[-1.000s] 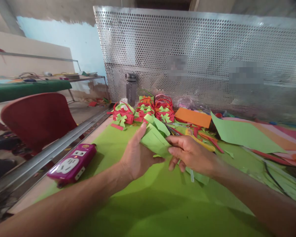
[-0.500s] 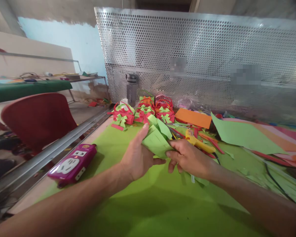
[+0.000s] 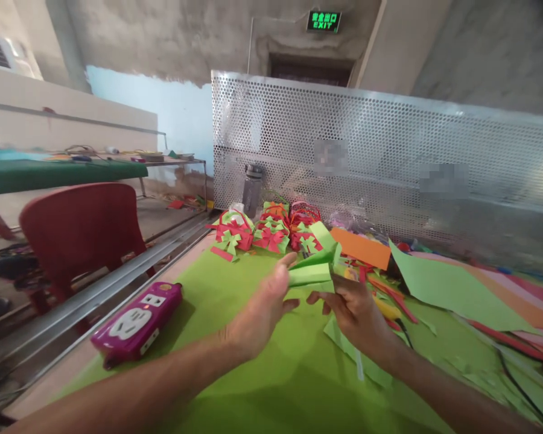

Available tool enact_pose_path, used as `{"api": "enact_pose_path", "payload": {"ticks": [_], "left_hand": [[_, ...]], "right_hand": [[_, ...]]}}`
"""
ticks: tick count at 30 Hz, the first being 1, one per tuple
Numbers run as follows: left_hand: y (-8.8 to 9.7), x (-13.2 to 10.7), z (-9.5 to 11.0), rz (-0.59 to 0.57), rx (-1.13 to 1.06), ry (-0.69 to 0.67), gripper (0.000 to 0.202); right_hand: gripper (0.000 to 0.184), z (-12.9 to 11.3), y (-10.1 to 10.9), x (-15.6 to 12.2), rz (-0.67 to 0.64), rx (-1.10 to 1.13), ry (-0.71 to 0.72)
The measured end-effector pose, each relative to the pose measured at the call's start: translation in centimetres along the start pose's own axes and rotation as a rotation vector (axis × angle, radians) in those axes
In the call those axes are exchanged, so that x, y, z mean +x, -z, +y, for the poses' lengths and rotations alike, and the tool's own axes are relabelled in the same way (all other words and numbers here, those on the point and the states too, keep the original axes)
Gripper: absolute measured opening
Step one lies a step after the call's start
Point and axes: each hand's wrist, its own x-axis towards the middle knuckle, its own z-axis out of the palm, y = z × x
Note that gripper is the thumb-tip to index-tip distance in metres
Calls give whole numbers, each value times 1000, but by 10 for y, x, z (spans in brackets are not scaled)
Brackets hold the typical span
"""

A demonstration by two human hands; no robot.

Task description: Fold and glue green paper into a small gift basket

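A folded light-green paper box [image 3: 310,275] is held up above the green work surface [image 3: 253,392], its open top showing and a flap standing at the far side. My left hand [image 3: 265,307] grips its left end, thumb on the upper edge. The right end sits in my right hand [image 3: 350,304], whose fingers curl under and behind it. Beyond the box are several small red and green paper baskets [image 3: 271,235] with bows. A yellow glue gun [image 3: 387,308] lies partly hidden behind my right hand.
A purple power strip [image 3: 138,322] lies at the left. Orange card [image 3: 361,247], green sheets [image 3: 452,289] and paper scraps cover the right side. A bottle [image 3: 252,190] stands before the perforated metal panel [image 3: 380,157]. A red chair [image 3: 81,241] is beside the table.
The paper box has been turned so its opening and long side face me. My view has tilted up, bringing an exit sign into sight.
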Motion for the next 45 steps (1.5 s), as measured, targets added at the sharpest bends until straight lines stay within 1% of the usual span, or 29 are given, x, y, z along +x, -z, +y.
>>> {"api": "enact_pose_path", "payload": {"ticks": [3, 5, 7, 9, 13, 16, 18, 20, 22, 25, 28, 30, 33, 38, 40, 45], "left_hand": [[7, -1, -8, -42, 55, -20, 60], [10, 0, -8, -64, 58, -21, 63], [10, 1, -6, -84, 27, 8, 66], [11, 3, -4, -104, -20, 52, 68], [14, 6, -2, -147, -65, 84, 68], [16, 7, -2, -169, -114, 86, 59], [16, 8, -1, -185, -166, 96, 52], [16, 9, 1, -183, -224, 124, 48], [17, 10, 4, -175, -277, 162, 48], [19, 12, 6, -180, -328, 232, 58], [19, 13, 6, -182, -353, 301, 72], [17, 12, 5, -168, -369, 331, 74], [13, 10, 2, -153, -381, 377, 73], [10, 7, -5, -170, -344, 432, 72], [10, 6, -7, -180, -327, 438, 70], [9, 6, -6, -172, -331, 463, 73]], "right_hand": [[26, 3, -2, 1, -8, -4, 55], [32, 4, -3, 1, -22, -17, 79], [38, 3, -3, 0, -28, -48, 103], [40, 1, -2, 1, -35, -70, 119], [40, -7, 1, 2, -61, -54, 134], [33, -13, 2, 3, -87, -81, 100], [26, -15, 2, 2, -74, -120, 72], [21, -17, 3, 0, -46, -149, 64], [20, -19, 6, -1, 3, -154, 81], [23, -23, 14, -3, 146, -190, 140], [22, -25, 25, -1, 311, -299, 202], [28, -24, 31, 2, 366, -381, 221], [40, -19, 32, 7, 328, -465, 202], [58, -14, 24, 10, 209, -479, 111], [59, -15, 23, 10, 185, -461, 82], [49, -22, 26, 8, 149, -372, 44]]}}
